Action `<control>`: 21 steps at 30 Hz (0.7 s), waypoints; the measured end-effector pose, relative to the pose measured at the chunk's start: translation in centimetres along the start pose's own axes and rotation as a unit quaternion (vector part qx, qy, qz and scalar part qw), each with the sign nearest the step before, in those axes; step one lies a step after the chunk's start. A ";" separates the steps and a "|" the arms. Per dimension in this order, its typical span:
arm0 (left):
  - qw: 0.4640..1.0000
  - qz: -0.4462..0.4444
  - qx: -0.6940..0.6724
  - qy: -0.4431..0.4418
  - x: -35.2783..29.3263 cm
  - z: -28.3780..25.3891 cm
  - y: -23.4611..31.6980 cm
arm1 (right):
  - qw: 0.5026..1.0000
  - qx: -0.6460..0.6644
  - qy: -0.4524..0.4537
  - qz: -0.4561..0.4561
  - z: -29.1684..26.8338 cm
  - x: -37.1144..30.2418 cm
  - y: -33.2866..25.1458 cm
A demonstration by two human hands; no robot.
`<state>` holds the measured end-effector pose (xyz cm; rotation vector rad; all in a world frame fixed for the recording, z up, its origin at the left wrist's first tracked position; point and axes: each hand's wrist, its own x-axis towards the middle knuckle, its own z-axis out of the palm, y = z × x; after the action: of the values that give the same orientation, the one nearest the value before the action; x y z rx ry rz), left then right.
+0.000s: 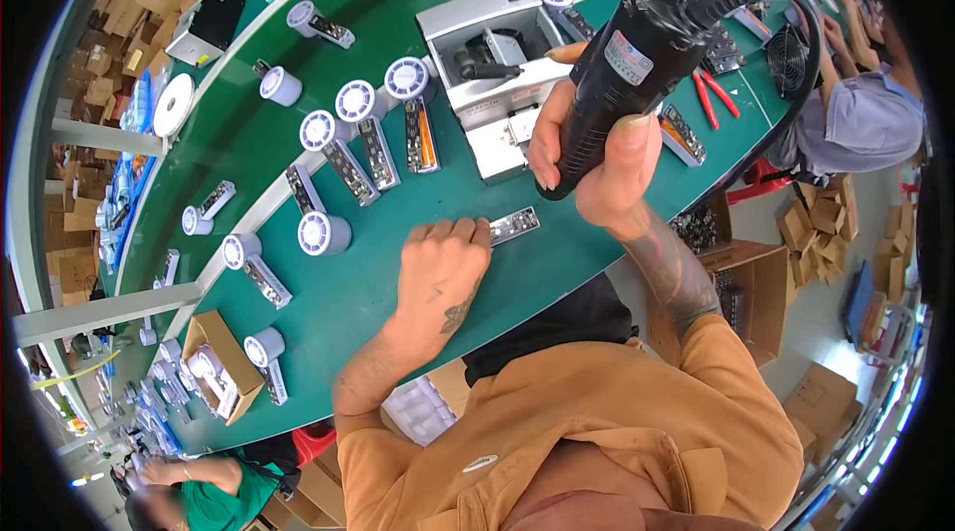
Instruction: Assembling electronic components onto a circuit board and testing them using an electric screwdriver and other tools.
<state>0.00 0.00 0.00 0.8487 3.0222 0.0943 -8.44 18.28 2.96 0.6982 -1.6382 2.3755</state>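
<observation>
Holding a black power tool tight in the right hand, the person pins a small metal strip on the green counter with the closed left hand. The tool is not yet on the strip; many small fans wait.

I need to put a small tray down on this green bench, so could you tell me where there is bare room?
Bare green surface lies along the near table edge, between the left hand, the open cardboard box and the white-headed units. It is crowded behind: rows of those units, the grey machine and red pliers beside the right hand.
</observation>
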 end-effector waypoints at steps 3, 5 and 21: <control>1.000 0.007 0.018 0.020 0.0 -0.3 0.3 | 1.000 0.000 0.012 0.013 0.2 -0.5 0.3; 1.000 0.005 0.026 0.016 0.3 0.0 -0.8 | 1.000 -0.006 0.006 0.000 0.5 0.2 1.5; 1.000 0.007 0.016 -0.011 0.0 0.2 -0.4 | 0.997 0.027 -0.033 0.066 0.3 -1.7 2.5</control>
<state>-0.19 -0.35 -0.19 0.8680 3.0051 0.0374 -7.89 17.28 0.17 0.7067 -1.7017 2.5236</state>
